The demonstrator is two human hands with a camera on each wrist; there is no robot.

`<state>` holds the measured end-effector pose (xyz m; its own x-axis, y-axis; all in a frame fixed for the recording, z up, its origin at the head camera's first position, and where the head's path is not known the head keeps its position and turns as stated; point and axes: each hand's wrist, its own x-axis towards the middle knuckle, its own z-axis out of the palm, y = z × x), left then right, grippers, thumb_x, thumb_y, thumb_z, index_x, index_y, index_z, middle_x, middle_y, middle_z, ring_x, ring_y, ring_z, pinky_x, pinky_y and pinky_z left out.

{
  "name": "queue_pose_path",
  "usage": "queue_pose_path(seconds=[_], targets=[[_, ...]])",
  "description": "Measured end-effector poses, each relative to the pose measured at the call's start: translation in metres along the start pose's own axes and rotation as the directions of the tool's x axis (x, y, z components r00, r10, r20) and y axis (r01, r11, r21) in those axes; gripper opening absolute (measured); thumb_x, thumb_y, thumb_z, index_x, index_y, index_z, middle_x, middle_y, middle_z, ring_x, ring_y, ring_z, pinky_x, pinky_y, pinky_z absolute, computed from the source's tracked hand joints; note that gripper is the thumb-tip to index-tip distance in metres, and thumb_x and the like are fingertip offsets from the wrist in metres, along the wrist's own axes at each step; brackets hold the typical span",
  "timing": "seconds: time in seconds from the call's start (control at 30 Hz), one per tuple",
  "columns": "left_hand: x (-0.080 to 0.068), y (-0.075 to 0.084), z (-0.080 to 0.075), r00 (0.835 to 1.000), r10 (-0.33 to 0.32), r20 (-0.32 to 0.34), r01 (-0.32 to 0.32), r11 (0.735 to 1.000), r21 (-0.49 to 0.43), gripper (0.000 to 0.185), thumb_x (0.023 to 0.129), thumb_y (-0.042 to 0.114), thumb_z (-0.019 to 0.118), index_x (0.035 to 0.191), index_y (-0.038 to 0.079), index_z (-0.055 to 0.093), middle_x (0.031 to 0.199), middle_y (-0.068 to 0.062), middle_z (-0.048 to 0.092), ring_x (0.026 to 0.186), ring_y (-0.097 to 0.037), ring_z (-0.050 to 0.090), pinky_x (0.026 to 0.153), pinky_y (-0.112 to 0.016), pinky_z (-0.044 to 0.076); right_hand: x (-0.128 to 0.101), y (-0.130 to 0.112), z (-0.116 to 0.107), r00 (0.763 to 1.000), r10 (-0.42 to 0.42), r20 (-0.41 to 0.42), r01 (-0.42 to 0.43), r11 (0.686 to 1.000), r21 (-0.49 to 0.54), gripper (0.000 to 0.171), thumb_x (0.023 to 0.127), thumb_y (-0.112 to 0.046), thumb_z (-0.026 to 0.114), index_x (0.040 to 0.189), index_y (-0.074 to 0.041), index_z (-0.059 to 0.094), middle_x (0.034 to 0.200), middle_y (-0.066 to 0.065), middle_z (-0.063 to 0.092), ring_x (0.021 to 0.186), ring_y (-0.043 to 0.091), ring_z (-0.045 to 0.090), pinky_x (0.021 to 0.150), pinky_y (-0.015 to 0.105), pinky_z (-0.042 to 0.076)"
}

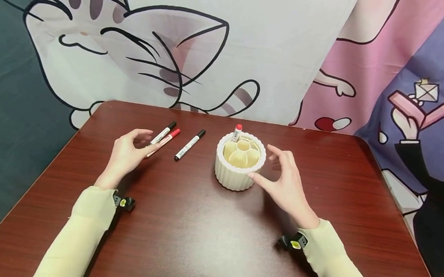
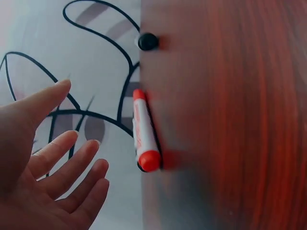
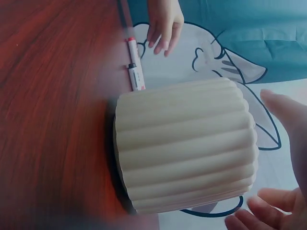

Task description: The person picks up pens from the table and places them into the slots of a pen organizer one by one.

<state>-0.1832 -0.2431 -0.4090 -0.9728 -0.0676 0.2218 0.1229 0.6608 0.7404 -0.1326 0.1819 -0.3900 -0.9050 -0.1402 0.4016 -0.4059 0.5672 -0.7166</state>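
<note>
Head view shows my left hand (image 1: 128, 151) with a wide, relaxed grip, holding nothing, just beside the red-capped marker (image 1: 164, 142) lying on the tabletop (image 1: 200, 223). My right hand (image 1: 286, 183), fingers also spread, is beside the ribbed holder (image 1: 239, 174), thumb near its wall.

Four markers show in all. Three lie flat on the one counter (image 1: 207, 232): two black-capped markers, one (image 1: 163, 132) beside the left hand and one (image 1: 189, 145) nearer the holder, and one red-capped marker (image 1: 164, 142). A fourth marker (image 1: 237, 132), red-capped, stands in the one ribbed cream holder (image 1: 233, 178). Two hands are in view, a left hand (image 1: 127, 153) and a right hand (image 1: 286, 182).
</note>
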Motion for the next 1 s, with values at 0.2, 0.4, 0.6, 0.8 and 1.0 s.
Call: queue_pose_path(seconds=[0.2, 0.4, 0.6, 0.8, 1.0], targets=[[0.007, -0.010, -0.001, 1.000, 0.005, 0.017, -0.006, 0.999, 0.053, 0.047, 0.090, 0.027, 0.081, 0.128, 0.002, 0.067, 0.115, -0.019, 0.070, 0.106, -0.036, 0.067, 0.094, -0.049, 0.050, 0.013, 0.003, 0.004, 1.000, 0.009, 0.029, -0.008, 0.999, -0.031, 0.093, 0.073, -0.037, 0.094, 0.150, -0.015, 0.047, 0.147, 0.004, 0.046, 0.136, 0.024, 0.040, 0.107, 0.052, 0.037], [0.014, -0.017, 0.002, 0.995, -0.037, 0.093, 0.025, 0.992, 0.126, 0.054, 0.091, 0.031, 0.080, 0.131, 0.000, 0.064, 0.120, -0.022, 0.069, 0.108, -0.038, 0.065, 0.094, -0.052, 0.047, 0.021, 0.010, 0.009, 0.988, 0.044, 0.148, -0.046, 0.999, 0.008, 0.103, 0.073, -0.046, 0.092, 0.158, -0.019, 0.039, 0.158, -0.003, 0.040, 0.144, 0.018, 0.036, 0.115, 0.053, 0.031], [0.018, -0.019, 0.004, 0.991, -0.064, 0.115, 0.048, 0.990, 0.133, 0.047, 0.093, 0.021, 0.076, 0.132, -0.002, 0.063, 0.119, -0.022, 0.069, 0.106, -0.037, 0.065, 0.093, -0.052, 0.048, 0.022, 0.016, 0.010, 0.988, 0.030, 0.149, -0.035, 0.999, 0.032, 0.103, 0.072, -0.042, 0.093, 0.158, -0.020, 0.040, 0.154, -0.001, 0.045, 0.140, 0.019, 0.041, 0.114, 0.052, 0.033], [0.022, -0.018, 0.006, 0.988, -0.078, 0.133, 0.059, 0.988, 0.141, 0.038, 0.094, 0.009, 0.072, 0.129, -0.004, 0.064, 0.111, -0.021, 0.070, 0.097, -0.034, 0.067, 0.082, -0.043, 0.049, 0.023, 0.018, 0.011, 0.988, 0.033, 0.149, -0.040, 0.998, 0.044, 0.102, 0.072, -0.043, 0.094, 0.157, -0.021, 0.041, 0.154, -0.002, 0.046, 0.140, 0.018, 0.041, 0.114, 0.051, 0.033], [0.025, -0.015, 0.006, 0.980, -0.121, 0.160, 0.093, 0.981, 0.169, 0.037, 0.094, 0.013, 0.073, 0.127, -0.004, 0.066, 0.104, -0.019, 0.071, 0.090, -0.031, 0.062, 0.077, -0.038, 0.045, 0.023, 0.018, 0.010, 0.986, 0.048, 0.160, -0.059, 0.996, 0.067, 0.103, 0.071, -0.041, 0.094, 0.157, -0.022, 0.041, 0.155, -0.002, 0.045, 0.141, 0.018, 0.040, 0.115, 0.052, 0.032]])
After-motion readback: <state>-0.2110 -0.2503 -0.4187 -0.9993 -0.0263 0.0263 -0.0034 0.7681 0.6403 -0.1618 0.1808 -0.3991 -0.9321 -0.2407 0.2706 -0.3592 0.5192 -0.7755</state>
